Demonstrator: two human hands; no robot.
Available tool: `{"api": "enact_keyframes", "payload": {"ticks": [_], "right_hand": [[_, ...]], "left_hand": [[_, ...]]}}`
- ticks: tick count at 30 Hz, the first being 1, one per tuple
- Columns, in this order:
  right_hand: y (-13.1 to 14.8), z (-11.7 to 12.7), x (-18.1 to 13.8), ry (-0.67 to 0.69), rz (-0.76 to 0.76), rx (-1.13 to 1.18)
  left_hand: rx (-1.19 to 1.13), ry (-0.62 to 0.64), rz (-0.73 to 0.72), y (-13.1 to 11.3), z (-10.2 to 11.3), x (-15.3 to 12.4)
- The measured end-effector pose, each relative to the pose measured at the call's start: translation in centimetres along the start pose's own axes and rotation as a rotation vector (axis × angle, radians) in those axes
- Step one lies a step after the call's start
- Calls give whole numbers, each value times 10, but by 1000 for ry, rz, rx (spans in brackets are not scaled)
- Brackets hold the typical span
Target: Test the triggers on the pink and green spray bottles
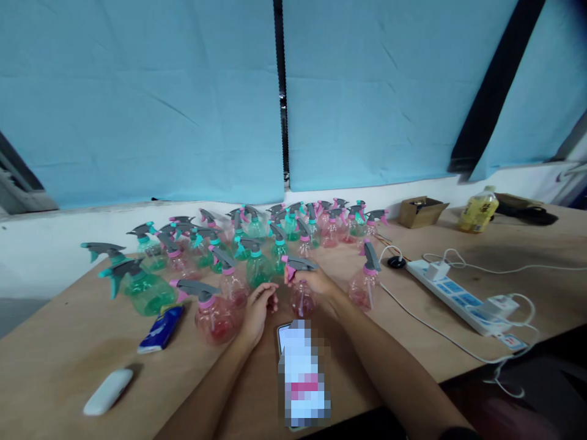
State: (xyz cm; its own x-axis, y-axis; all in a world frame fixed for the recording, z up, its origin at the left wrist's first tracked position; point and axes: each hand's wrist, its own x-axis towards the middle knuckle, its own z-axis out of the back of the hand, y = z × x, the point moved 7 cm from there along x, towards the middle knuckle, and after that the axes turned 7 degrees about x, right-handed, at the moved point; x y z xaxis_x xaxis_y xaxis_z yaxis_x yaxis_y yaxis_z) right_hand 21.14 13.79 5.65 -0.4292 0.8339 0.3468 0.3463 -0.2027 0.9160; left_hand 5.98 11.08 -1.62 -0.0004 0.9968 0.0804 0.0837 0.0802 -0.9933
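Observation:
My right hand point(317, 281) is closed around the neck of a small pink spray bottle point(302, 300) with a grey and pink trigger head, upright on the table. Just left of that bottle, my left hand point(262, 307) has loosely bent fingers, apart, with nothing visible in them. Close to my left wrist stands a round pink spray bottle point(219, 321). Another pink spray bottle point(363, 287) is to the right of my right hand. A phone point(302, 373) lies between my forearms, its screen blurred out. Behind my hands, a green spray bottle point(259, 269) stands among several pink and green ones.
On the left lie a blue packet point(161, 329) and a white oval case point(109, 392). A white power strip point(458, 296) with plugs and trailing cables occupies the right side. Farther back are an open cardboard box point(422, 214) and a yellow-labelled drink bottle point(477, 211). Blue curtains point(183, 104) hang behind.

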Motion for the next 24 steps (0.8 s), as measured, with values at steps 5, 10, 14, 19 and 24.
{"api": "enact_keyframes", "payload": {"ticks": [5,10,14,19,24], "right_hand": [[-6,6,-1,-43,-34,-39],[-1,2,-1,-24,-1,-23],[-1,2,1,-51,18,-44],[-17,20,3,-210,52,-138],[-24,39,2,-383,112,-237]], "left_hand": [[6,-12,8,0,0,0],[4,-6,10,0,0,0],[2,2,2,0,0,0],[0,-1,5,-2,-1,-1],[7,-4,5,-4,-1,-2]]}}
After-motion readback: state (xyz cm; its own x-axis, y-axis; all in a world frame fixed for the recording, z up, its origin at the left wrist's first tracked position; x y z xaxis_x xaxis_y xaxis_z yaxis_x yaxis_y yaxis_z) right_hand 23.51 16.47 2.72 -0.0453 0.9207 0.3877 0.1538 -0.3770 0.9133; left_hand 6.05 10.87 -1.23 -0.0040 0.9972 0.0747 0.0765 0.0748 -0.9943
